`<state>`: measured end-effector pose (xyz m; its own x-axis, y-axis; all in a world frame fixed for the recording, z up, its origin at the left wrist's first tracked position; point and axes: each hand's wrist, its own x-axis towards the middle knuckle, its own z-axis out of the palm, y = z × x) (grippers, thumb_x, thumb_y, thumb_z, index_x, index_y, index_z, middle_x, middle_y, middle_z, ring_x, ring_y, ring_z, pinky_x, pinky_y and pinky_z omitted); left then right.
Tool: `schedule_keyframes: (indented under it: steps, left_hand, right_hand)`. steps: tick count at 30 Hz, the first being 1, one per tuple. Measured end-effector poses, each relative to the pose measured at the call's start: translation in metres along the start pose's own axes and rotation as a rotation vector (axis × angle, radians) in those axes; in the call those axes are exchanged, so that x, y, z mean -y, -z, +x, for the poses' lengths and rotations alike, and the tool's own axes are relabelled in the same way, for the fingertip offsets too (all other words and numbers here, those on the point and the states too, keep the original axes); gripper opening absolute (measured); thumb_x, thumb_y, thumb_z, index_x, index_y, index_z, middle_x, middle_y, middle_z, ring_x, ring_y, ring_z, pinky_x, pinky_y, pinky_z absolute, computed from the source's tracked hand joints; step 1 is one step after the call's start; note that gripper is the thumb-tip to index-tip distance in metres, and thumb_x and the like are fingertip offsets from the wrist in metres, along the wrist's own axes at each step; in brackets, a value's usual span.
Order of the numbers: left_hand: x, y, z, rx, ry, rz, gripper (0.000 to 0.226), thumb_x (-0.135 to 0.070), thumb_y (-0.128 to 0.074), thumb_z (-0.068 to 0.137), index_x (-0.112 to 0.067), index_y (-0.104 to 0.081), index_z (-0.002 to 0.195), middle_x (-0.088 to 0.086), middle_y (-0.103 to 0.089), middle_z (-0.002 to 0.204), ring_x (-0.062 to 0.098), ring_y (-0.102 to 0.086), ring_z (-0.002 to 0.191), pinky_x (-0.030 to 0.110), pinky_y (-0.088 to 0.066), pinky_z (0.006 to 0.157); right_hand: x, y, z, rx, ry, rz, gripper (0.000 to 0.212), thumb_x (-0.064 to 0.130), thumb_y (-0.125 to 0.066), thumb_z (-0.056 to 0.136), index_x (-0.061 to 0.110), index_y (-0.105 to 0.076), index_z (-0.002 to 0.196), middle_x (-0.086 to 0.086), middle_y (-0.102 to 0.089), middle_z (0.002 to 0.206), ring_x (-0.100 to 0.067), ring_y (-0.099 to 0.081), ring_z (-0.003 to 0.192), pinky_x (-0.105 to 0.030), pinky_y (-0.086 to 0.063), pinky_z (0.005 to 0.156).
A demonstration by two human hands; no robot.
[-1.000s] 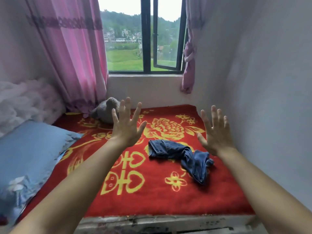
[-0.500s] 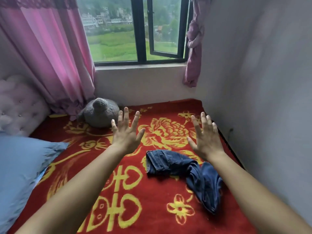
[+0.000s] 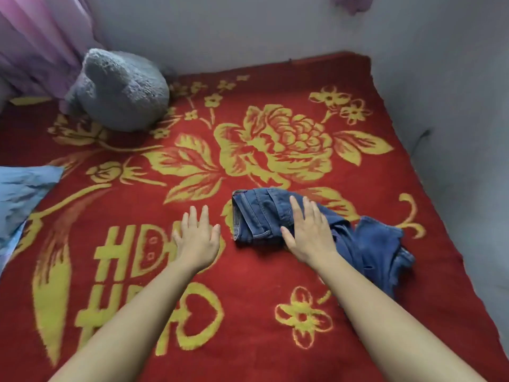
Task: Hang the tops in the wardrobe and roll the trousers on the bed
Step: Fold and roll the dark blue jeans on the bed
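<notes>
A pair of dark blue denim trousers [image 3: 366, 244] lies crumpled on the red and gold bed blanket [image 3: 248, 312], right of centre, with the waistband end to the left. My right hand [image 3: 308, 230] rests flat on the trousers near the waistband, fingers spread. My left hand [image 3: 198, 238] lies flat on the blanket just left of the trousers, fingers apart, holding nothing. No tops or wardrobe are in view.
A grey plush toy [image 3: 121, 89] sits at the far left corner of the bed. A blue pillow [image 3: 19, 194] lies at the left edge. Pink curtain [image 3: 35, 37] hangs at the top left. Grey walls [image 3: 454, 119] border the bed at the back and right.
Both hands have come down from raised in the air onto the bed, the right one onto the trousers. The view has tilted down and moved closer, so the window has dropped out of sight.
</notes>
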<state>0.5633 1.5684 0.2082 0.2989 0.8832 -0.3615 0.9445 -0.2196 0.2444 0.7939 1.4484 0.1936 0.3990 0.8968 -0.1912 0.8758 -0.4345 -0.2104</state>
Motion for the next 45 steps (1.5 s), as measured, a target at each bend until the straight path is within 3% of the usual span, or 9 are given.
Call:
schedule_keyframes:
  steps: [11, 15, 19, 22, 25, 28, 37, 42, 45]
  left_hand:
    - [0.042, -0.205, 0.112, 0.18, 0.221, -0.463, 0.044, -0.041, -0.044, 0.099, -0.012, -0.054, 0.131, 0.012, -0.06, 0.131, 0.031, -0.051, 0.126, 0.041, -0.037, 0.107]
    - [0.036, -0.233, 0.13, 0.118, 0.326, -0.808, 0.068, -0.078, -0.058, 0.069, -0.026, -0.063, 0.112, -0.001, -0.067, 0.119, 0.025, -0.057, 0.119, 0.047, -0.036, 0.109]
    - [0.036, -0.239, 0.137, 0.151, 0.316, -0.922, 0.061, -0.06, -0.075, 0.062, -0.029, -0.07, 0.113, -0.003, -0.07, 0.117, 0.024, -0.06, 0.119, 0.047, -0.042, 0.107]
    - [0.036, -0.237, 0.135, 0.142, 0.338, -0.901, 0.041, -0.048, -0.078, 0.073, -0.026, -0.072, 0.108, -0.001, -0.07, 0.114, 0.025, -0.059, 0.119, 0.047, -0.04, 0.108]
    - [0.049, -0.232, 0.117, 0.135, 0.243, -0.81, 0.014, -0.035, -0.076, 0.081, -0.025, -0.068, 0.088, 0.0, -0.07, 0.094, 0.019, -0.064, 0.092, 0.036, -0.048, 0.092]
    - [0.069, -0.231, 0.08, 0.093, 0.082, -0.688, 0.027, -0.02, -0.072, 0.084, -0.024, -0.049, 0.07, -0.007, -0.053, 0.065, 0.013, -0.045, 0.062, 0.031, -0.034, 0.062]
    - [0.114, -0.273, -0.097, 0.22, 0.177, -0.701, 0.014, -0.004, -0.072, 0.083, -0.011, -0.067, 0.095, 0.001, -0.068, 0.085, 0.023, -0.064, 0.085, 0.024, -0.036, 0.068]
    - [0.146, -0.235, -0.142, 0.246, 0.243, -0.403, 0.024, -0.02, -0.067, 0.087, -0.022, -0.07, 0.111, 0.008, -0.073, 0.106, 0.033, -0.065, 0.103, 0.034, -0.046, 0.077]
    - [0.155, -0.168, -0.138, 0.155, 0.247, -0.22, 0.027, -0.022, -0.061, 0.089, -0.03, -0.071, 0.113, 0.01, -0.072, 0.107, 0.036, -0.064, 0.101, 0.036, -0.048, 0.076]
  right_hand:
    - [0.007, -0.221, 0.083, 0.192, 0.076, -0.05, 0.077, 0.057, -0.051, 0.094, 0.025, -0.021, 0.158, -0.011, -0.019, 0.163, -0.039, -0.028, 0.144, -0.045, -0.03, 0.116]
    - [0.005, -0.253, 0.082, 0.007, 0.053, -0.063, 0.066, 0.049, -0.046, 0.093, 0.023, -0.036, 0.153, -0.014, -0.031, 0.159, -0.041, -0.038, 0.137, -0.047, -0.035, 0.108]
    - [0.011, -0.256, 0.08, -0.049, 0.046, 0.024, 0.058, 0.049, -0.043, 0.097, 0.022, -0.044, 0.149, -0.013, -0.035, 0.157, -0.041, -0.037, 0.139, -0.047, -0.032, 0.11]
    - [0.002, -0.237, 0.095, -0.129, -0.267, 0.421, 0.046, 0.049, -0.038, 0.101, 0.021, -0.061, 0.129, -0.015, -0.061, 0.133, -0.037, -0.055, 0.123, -0.041, -0.041, 0.099]
    - [-0.03, -0.214, 0.1, -0.288, -0.758, 0.944, 0.049, 0.044, -0.037, 0.104, 0.009, -0.063, 0.125, -0.016, -0.066, 0.122, -0.034, -0.059, 0.116, -0.041, -0.046, 0.099]
    - [-0.04, -0.216, 0.06, -0.302, -0.888, 0.885, 0.048, 0.037, -0.036, 0.106, -0.001, -0.061, 0.123, -0.021, -0.064, 0.124, -0.035, -0.058, 0.118, -0.035, -0.041, 0.096]
    - [-0.009, -0.242, -0.112, 0.097, -0.744, 0.744, 0.038, 0.034, -0.039, 0.106, 0.006, -0.063, 0.114, -0.011, -0.065, 0.106, -0.029, -0.059, 0.11, -0.024, -0.032, 0.076]
    - [0.001, -0.205, -0.156, 0.445, -0.406, 0.683, 0.025, 0.035, -0.056, 0.1, 0.017, -0.072, 0.106, 0.001, -0.07, 0.099, -0.012, -0.06, 0.097, -0.027, -0.042, 0.081]
    - [0.005, -0.155, -0.161, 0.438, -0.336, 0.522, 0.023, 0.038, -0.057, 0.099, 0.025, -0.06, 0.08, 0.0, -0.061, 0.077, -0.018, -0.055, 0.076, -0.031, -0.039, 0.069]
